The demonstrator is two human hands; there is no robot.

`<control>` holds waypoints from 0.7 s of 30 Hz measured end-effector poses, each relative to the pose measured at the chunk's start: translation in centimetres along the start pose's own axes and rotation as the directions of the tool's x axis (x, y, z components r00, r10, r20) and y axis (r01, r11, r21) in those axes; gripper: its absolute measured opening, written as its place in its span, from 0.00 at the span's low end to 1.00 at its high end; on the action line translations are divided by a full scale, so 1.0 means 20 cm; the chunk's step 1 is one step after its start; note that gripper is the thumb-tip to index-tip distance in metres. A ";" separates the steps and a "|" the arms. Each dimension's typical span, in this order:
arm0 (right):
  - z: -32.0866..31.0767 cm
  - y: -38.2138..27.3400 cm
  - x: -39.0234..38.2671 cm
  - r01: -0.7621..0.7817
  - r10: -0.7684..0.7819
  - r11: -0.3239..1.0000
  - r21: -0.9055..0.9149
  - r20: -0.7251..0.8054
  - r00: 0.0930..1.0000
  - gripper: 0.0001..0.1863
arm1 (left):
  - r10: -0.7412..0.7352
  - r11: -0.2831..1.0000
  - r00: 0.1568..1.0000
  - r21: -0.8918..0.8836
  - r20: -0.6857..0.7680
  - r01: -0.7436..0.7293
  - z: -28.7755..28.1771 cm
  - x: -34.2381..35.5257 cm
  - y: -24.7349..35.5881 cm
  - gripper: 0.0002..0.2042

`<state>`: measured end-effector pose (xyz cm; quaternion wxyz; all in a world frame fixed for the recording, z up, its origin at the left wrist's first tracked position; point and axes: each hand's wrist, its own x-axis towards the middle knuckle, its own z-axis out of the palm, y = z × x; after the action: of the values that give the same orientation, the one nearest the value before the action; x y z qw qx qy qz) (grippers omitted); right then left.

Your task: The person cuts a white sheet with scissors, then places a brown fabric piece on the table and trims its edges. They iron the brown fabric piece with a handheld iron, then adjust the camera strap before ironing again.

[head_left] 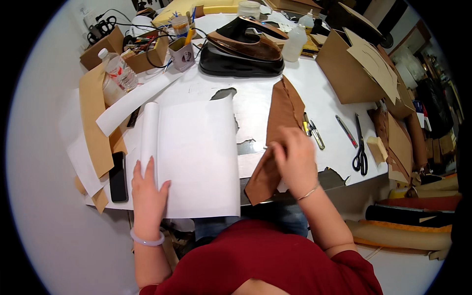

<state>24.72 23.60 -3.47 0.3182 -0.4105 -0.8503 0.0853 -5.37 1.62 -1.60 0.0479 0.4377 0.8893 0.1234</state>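
Note:
My left hand (150,189) rests with fingers apart on the rolled left edge (150,128) of a white paper sheet (195,155). To its left lies a black phone (118,177). My right hand (294,162) is over a long brown piece of leather or fabric (281,105), its fingers curled on the piece, partly hiding it; a small white item shows by the fingertips, too small to name. Beside that piece lie pens (314,132), a slim red-tipped tool (346,130) and black scissors (360,150).
A black-and-copper iron (241,54) stands at the back, near a pen cup (181,54) and a squeeze bottle (295,44). A plastic bottle (120,71) is at left. Cardboard boxes (349,78) stand at right. Material rolls (408,233) lie below the table's right edge.

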 end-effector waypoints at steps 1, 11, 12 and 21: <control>-0.05 0.11 -0.01 -0.055 0.048 0.993 -0.109 -0.060 0.997 0.24 | -0.022 1.000 1.000 -0.013 -0.003 0.022 0.00 0.01 -0.02 0.35; -0.19 0.43 -0.12 -0.546 0.516 0.704 0.455 0.201 0.833 0.10 | 0.608 0.655 0.789 -0.503 -0.093 -0.564 0.05 0.12 0.78 0.27; -0.20 0.50 -0.11 -0.512 0.493 0.581 0.632 0.228 0.840 0.11 | 0.716 0.578 0.696 -0.514 -0.055 -0.635 0.08 0.09 0.91 0.29; -0.65 0.27 0.03 -0.415 0.451 0.055 0.908 0.348 0.822 0.17 | 0.766 0.628 0.643 -0.196 -0.019 -0.753 0.30 -0.08 1.22 0.16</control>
<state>35.80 26.08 4.74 0.4723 -0.3558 -0.4375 0.6774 15.44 15.62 -1.07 0.0613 0.7688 0.6044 0.2000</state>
